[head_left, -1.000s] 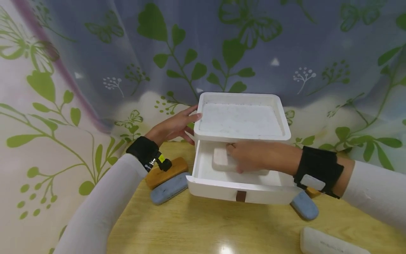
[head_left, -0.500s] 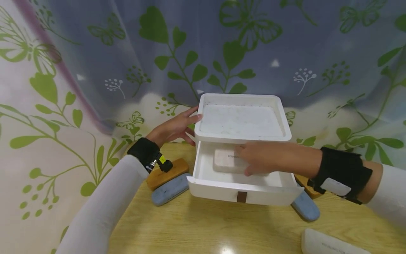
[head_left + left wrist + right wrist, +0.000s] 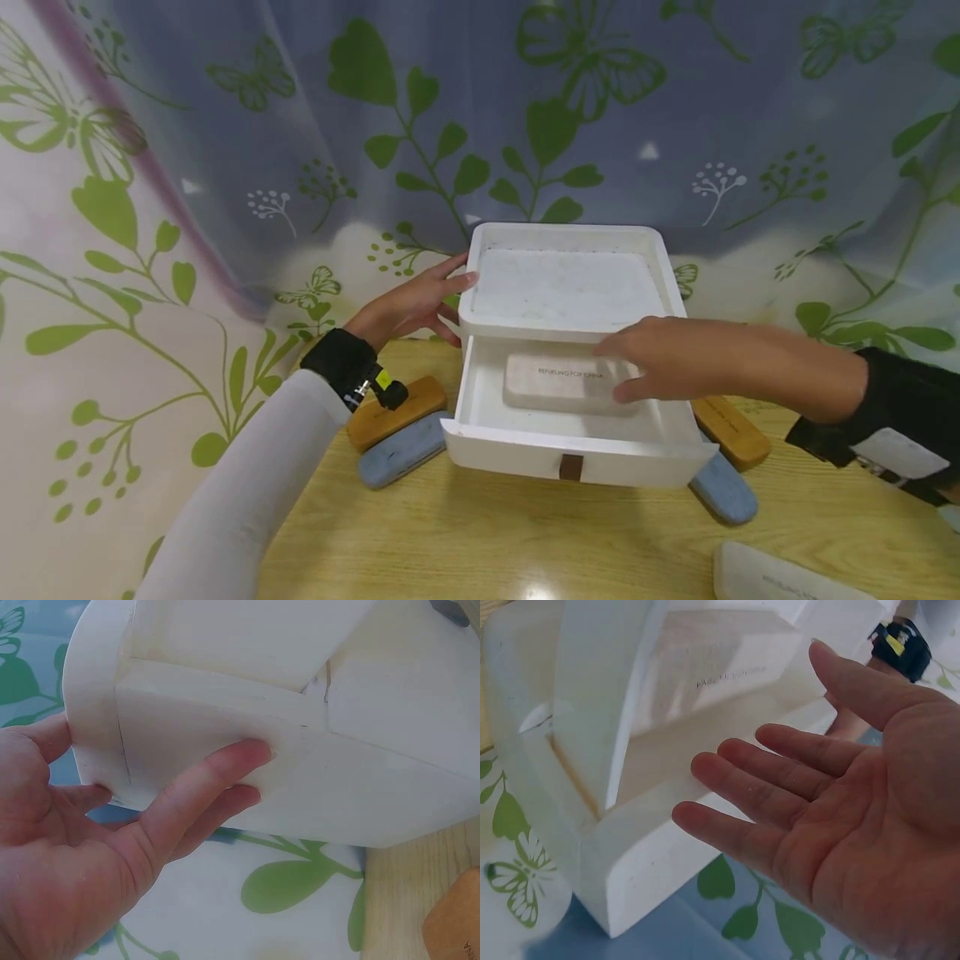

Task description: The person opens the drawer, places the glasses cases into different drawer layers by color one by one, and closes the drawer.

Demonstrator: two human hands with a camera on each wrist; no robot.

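Observation:
A white storage box (image 3: 566, 287) with a tray-like top stands against the curtain. Its drawer (image 3: 502, 450) is pulled out, and a pale lettered case, like a glasses case (image 3: 551, 383), lies inside. My left hand (image 3: 412, 304) rests on the box's left side; in the left wrist view its extended fingers (image 3: 210, 776) touch the white wall. Over the drawer's right part is my right hand (image 3: 667, 358), with nothing in it. The right wrist view shows that palm (image 3: 847, 817) with fingers spread, apart from the case (image 3: 720, 667).
Left of the box lie a brown case (image 3: 405, 408) and a blue case (image 3: 405, 450). Another brown case (image 3: 731, 429) and blue case (image 3: 723, 487) are at its right. A pale case (image 3: 780, 575) lies at the wooden table's (image 3: 487, 542) front right.
My right hand has let go of the pale case in the drawer and drawn back to the right, uncovering its lettering. The left hand stays on the box's side.

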